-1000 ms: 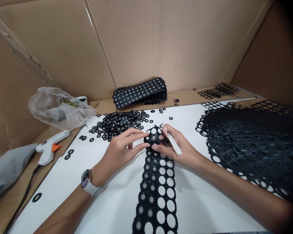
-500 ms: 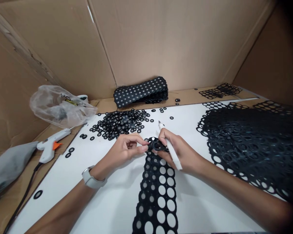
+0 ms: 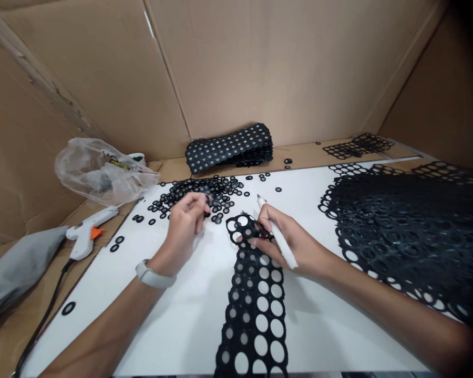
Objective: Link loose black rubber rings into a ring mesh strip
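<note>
The right hand [image 3: 289, 239] gripped the white pen [image 3: 283, 245] and the folded far end of the black perforated strip [image 3: 255, 310]. The strip extended from its fingertips across the worktop [image 3: 173, 325] toward the wearer, to the right of the left hand [image 3: 185, 223] and apart from it. The left hand was curled beside the ring pile [image 3: 197, 188]; whether it held a ring could not be determined.

The right hand [image 3: 297, 240] holds a white pen [image 3: 284, 245] and the far end of a black holed strip [image 3: 255, 303]; the left hand [image 3: 184, 220], fingers curled, is at a pile of small rings [image 3: 189, 188].
</note>
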`<state>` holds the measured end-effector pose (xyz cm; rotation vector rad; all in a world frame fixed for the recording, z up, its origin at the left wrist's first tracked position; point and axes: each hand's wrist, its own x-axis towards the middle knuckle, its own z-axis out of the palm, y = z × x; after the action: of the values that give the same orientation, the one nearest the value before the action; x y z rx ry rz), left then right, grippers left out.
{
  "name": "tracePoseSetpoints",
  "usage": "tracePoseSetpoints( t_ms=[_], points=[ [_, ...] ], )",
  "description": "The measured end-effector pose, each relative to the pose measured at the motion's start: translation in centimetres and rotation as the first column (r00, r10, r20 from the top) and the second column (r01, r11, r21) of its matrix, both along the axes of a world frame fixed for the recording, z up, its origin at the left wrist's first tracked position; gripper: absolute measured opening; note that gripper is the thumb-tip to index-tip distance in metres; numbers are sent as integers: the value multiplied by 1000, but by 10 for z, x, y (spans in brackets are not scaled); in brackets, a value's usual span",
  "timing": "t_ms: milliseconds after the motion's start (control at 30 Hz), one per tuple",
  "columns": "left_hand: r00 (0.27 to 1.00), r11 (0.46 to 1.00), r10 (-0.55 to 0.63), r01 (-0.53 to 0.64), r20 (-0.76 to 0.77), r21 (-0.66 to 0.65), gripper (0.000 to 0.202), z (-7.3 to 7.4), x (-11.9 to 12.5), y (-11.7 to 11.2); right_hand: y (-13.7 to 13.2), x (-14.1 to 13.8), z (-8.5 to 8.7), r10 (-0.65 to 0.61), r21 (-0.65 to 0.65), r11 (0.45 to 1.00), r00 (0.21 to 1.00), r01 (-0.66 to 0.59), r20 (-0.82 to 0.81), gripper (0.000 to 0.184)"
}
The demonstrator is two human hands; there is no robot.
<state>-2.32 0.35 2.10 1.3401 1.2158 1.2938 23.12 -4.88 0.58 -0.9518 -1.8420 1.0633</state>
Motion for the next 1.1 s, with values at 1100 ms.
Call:
tracePoseSetpoints(
  t_ms=[1100],
  points=[
    [783, 854, -234, 449, -576, 263, 25, -11, 17, -27, 3, -3, -15, -163, 7, 987, 986, 163, -43, 42]
  ],
)
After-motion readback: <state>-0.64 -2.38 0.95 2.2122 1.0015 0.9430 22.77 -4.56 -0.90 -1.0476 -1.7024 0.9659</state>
